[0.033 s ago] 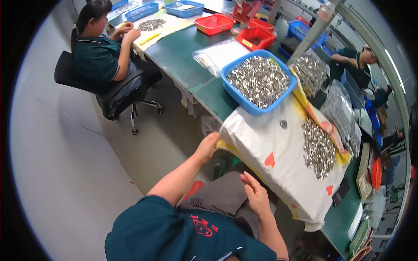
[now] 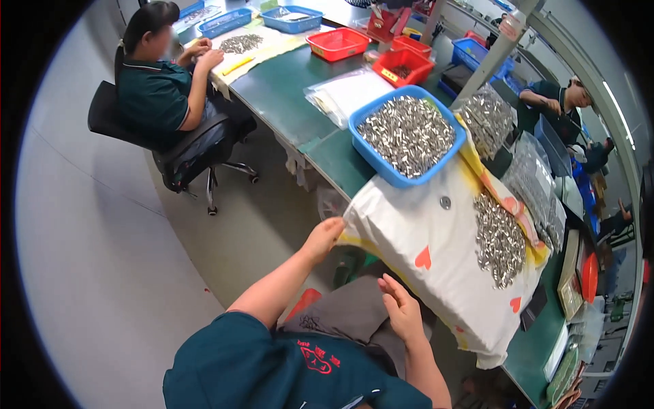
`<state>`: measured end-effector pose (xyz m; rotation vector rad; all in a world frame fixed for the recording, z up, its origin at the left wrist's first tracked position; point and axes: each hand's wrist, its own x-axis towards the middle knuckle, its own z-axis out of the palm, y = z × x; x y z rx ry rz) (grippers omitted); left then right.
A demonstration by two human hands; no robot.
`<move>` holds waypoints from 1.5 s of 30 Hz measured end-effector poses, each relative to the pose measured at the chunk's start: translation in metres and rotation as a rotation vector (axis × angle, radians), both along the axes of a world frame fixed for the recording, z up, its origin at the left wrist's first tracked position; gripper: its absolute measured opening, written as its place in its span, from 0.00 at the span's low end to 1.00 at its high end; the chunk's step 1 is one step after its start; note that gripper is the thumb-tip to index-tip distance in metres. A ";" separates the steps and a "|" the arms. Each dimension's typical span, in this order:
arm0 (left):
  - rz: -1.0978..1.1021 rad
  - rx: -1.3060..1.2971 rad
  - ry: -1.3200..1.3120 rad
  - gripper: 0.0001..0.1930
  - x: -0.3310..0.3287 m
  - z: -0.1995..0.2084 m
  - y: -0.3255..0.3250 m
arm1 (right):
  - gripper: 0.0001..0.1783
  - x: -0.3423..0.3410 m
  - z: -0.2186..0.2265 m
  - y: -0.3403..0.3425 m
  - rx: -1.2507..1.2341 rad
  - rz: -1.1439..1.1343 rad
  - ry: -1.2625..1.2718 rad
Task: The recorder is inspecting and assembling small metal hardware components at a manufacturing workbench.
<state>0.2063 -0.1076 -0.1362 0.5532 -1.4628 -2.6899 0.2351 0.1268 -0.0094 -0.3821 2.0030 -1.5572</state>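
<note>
At the near left corner of a white cloth [image 2: 388, 218] with hearts and yellow edging, my left hand [image 2: 323, 241] has its fingers closed on the cloth's edge. My right hand [image 2: 404, 312] is held over my lap, just off the cloth's near edge. Its fingers are stretched out and it holds nothing. On the right part of the cloth lies a heap of small shiny metal pieces [image 2: 499, 238]. One round grey metal disc [image 2: 445, 202] lies apart from them. A blue plastic basket [image 2: 361, 146] full of similar metal pieces stands at the cloth's far side.
Clear bags of metal parts [image 2: 485, 119] lie beyond the cloth. Further along the green table [image 2: 272, 102] stand a red tray [image 2: 338, 44] and a smaller red bin [image 2: 403, 67]. A co-worker [image 2: 153, 95] sits at the far left, hands at another heap of parts.
The view has tipped slightly, so the table and its things sit a little lower in the picture. Both hands keep nearly the same places by the cloth.
</note>
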 end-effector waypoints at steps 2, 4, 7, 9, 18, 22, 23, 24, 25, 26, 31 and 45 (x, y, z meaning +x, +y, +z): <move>-0.107 -0.198 -0.086 0.07 0.017 0.044 -0.011 | 0.23 -0.007 0.002 -0.010 0.081 0.024 0.125; -0.145 -0.249 -0.021 0.08 0.028 0.075 -0.014 | 0.24 -0.013 0.021 -0.032 0.162 0.086 0.453; -0.042 0.002 0.170 0.09 0.025 0.114 -0.003 | 0.25 -0.029 0.050 -0.084 0.266 0.079 1.175; -0.028 0.082 0.218 0.09 0.018 0.124 0.008 | 0.26 -0.039 0.041 -0.098 0.241 0.047 1.139; -0.097 0.039 0.261 0.10 0.021 0.120 0.000 | 0.25 -0.060 0.042 -0.085 0.195 0.061 0.973; -0.274 0.112 0.131 0.11 0.014 0.103 0.006 | 0.22 -0.060 0.039 -0.078 0.068 0.022 0.731; -0.306 0.098 0.114 0.11 0.013 0.099 0.008 | 0.21 -0.060 0.041 -0.079 0.040 -0.007 0.759; -0.266 0.108 0.098 0.11 0.012 0.100 0.008 | 0.21 -0.058 0.044 -0.081 0.042 -0.012 0.759; -0.227 0.118 0.082 0.10 0.009 0.102 0.008 | 0.21 -0.055 0.048 -0.084 0.153 0.108 0.847; -0.134 0.087 0.027 0.12 0.002 0.091 0.010 | 0.21 -0.052 0.051 -0.088 0.265 0.230 0.931; -0.019 1.013 0.335 0.17 0.016 0.069 0.030 | 0.26 -0.046 0.056 -0.091 0.266 0.432 1.009; 0.116 0.323 0.140 0.22 0.023 0.104 0.033 | 0.23 -0.083 0.030 -0.138 -0.200 0.197 0.889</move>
